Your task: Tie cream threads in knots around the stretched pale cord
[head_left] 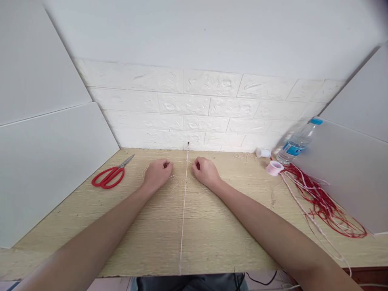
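Observation:
A thin pale cord (183,210) runs taut from a pin at the back of the wooden table (212,234) straight down to the front edge. My left hand (157,173) rests on the table just left of the cord, fingers pinched on a thin pale thread. My right hand (206,171) mirrors it on the right side, pinching the other end of the thread. The thread crosses the cord near its far end, and loose loops of it lie around both hands.
Red-handled scissors (109,176) lie at the left. At the right are a pink spool (274,167), a small white spool (263,152), a lying water bottle (295,143) and a tangle of red and pale cords (321,202). White panels close in both sides.

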Motion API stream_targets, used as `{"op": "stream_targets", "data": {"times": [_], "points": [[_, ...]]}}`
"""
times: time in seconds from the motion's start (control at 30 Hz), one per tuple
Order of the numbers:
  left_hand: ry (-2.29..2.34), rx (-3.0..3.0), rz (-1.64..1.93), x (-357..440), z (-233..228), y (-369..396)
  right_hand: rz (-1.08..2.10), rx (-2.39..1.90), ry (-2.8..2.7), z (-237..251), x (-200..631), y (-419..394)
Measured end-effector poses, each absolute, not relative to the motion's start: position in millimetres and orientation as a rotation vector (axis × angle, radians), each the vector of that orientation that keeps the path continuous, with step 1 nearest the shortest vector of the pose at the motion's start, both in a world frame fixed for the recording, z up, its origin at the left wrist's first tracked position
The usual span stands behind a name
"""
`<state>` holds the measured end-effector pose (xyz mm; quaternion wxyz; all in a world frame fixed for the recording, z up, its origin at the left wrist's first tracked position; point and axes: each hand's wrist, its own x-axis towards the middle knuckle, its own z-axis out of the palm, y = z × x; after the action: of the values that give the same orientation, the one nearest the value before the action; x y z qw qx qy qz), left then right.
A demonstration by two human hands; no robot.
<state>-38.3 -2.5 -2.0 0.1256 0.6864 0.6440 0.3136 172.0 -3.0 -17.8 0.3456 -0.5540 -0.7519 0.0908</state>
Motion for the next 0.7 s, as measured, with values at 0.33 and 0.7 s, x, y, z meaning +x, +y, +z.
{"op": "stream_targets", "data": {"times": [0.33,0.7], "points": [[1.567,2.468,1.083,-26.1,-0.1,-10.7,0.313,-1.1,-2.037,-15.3,173.0,-3.1],[1.364,2.479,0.937,-26.2,-4.9,-5.5,0.361,-1.091,-2.037,-21.3,172.7,1.0]]}}
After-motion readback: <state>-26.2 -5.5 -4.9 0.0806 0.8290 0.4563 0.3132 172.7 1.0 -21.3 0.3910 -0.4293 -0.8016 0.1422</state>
